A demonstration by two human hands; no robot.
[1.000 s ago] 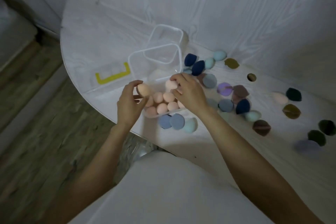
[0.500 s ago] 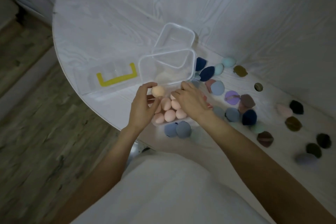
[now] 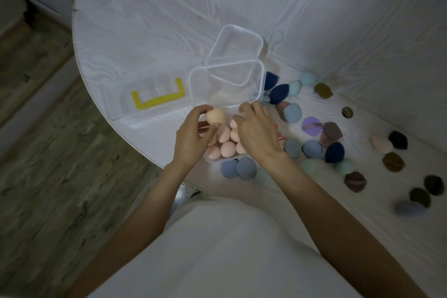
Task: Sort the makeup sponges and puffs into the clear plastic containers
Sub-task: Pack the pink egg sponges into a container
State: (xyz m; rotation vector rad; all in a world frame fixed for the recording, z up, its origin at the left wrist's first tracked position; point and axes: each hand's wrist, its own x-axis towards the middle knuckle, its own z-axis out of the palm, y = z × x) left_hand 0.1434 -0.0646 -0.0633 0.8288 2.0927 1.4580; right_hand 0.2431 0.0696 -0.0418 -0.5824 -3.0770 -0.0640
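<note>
Peach sponges (image 3: 226, 144) fill near clear container (image 3: 212, 159), packed in rows under both hands. Left hand (image 3: 191, 139) pinches one more peach sponge (image 3: 215, 116) between thumb and fingertips, just above far row. Right hand (image 3: 257, 130) lies curled over right side of batch; what it grips cannot be told. Beyond grip: second container (image 3: 260, 77) nearly empty, third (image 3: 260, 42) behind it, lid with yellow handle (image 3: 157, 99) left. Right of grip: blue, teal, purple, brown, dark puffs (image 3: 292, 113) loose on table (image 3: 135, 31). Judged: peach nearly done, most colours left.

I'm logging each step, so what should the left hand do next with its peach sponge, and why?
Probably lower it into the clear container: the left hand pinches a peach sponge just above matching peach sponges already packed there, while the right hand rests on them.
</note>
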